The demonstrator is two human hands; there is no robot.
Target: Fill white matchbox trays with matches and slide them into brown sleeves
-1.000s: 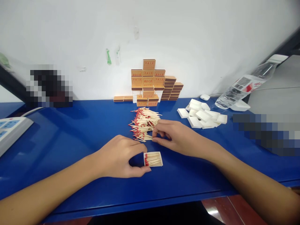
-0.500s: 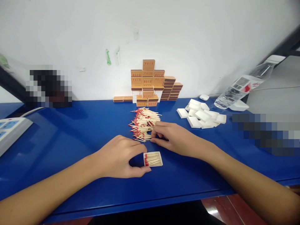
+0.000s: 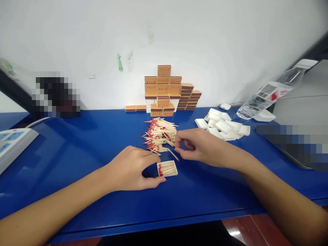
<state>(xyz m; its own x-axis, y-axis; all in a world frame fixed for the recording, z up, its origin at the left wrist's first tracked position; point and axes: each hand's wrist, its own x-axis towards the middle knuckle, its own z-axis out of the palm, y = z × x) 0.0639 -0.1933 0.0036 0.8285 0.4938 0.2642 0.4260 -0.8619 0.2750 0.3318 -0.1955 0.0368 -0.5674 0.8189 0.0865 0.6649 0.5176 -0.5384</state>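
Observation:
A small white matchbox tray point(image 3: 176, 168) filled with red-headed matches point(image 3: 167, 168) lies on the blue table, gripped at its left end between the thumb and index finger of my left hand point(image 3: 135, 169). Just beyond it is a loose heap of matches point(image 3: 161, 133), most heads pointing left. My right hand point(image 3: 198, 145) is at the heap's right edge, its thumb and index finger nearly together in a pinch. Whether anything is between those fingertips cannot be made out. One single match point(image 3: 174, 155) slants out of the heap beside the right thumb, its red head toward me.
Stacked matchboxes point(image 3: 163, 89) stand against the wall behind the heap. White trays point(image 3: 224, 126) lie piled at the right, near a leaning plastic bottle point(image 3: 269, 92). A white power strip point(image 3: 17, 143) sits at far left. The table's front edge point(image 3: 153, 223) runs below my hands.
My right hand has drawn back rightward from the heap. A single match now sticks out toward me, head at the near end. My left hand still holds the tray.

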